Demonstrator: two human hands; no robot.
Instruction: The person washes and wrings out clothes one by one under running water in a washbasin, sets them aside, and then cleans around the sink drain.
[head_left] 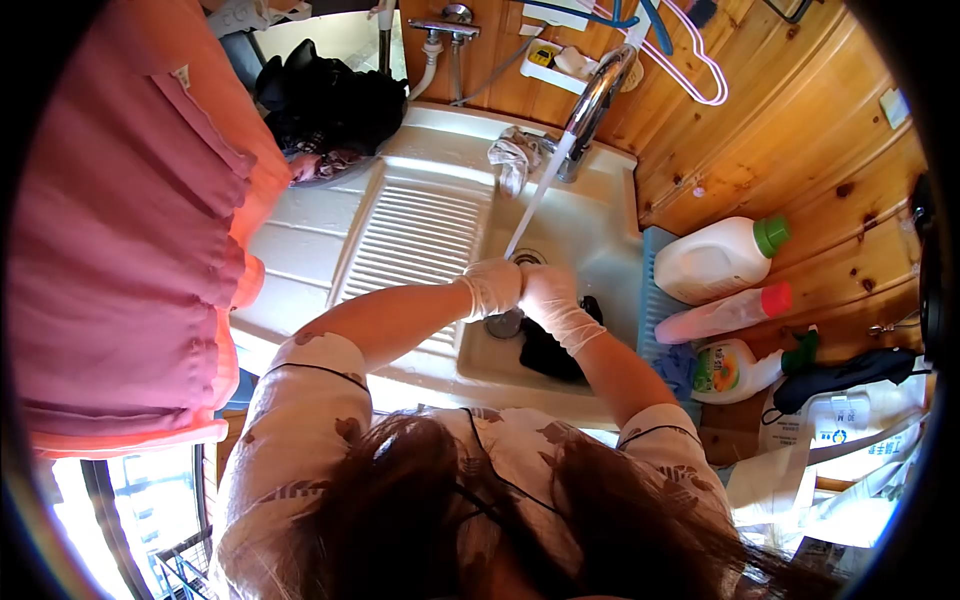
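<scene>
Both hands wear white gloves and meet over the basin of a white sink. My left hand has its fingers closed at the stream from the faucet; what it holds, if anything, is hidden. Pressed close beside it, my right hand is closed too, slightly blurred, its contents not visible. Water runs down from the spout to the hands. Under my right wrist a black cloth lies in the basin. Near the faucet base hangs a white cloth. The drain shows just behind the hands.
Left of the basin is a ribbed washboard, with dark laundry behind it. A white bottle, a pink bottle and a spray bottle lie at the right. Pink fabric hangs at the left.
</scene>
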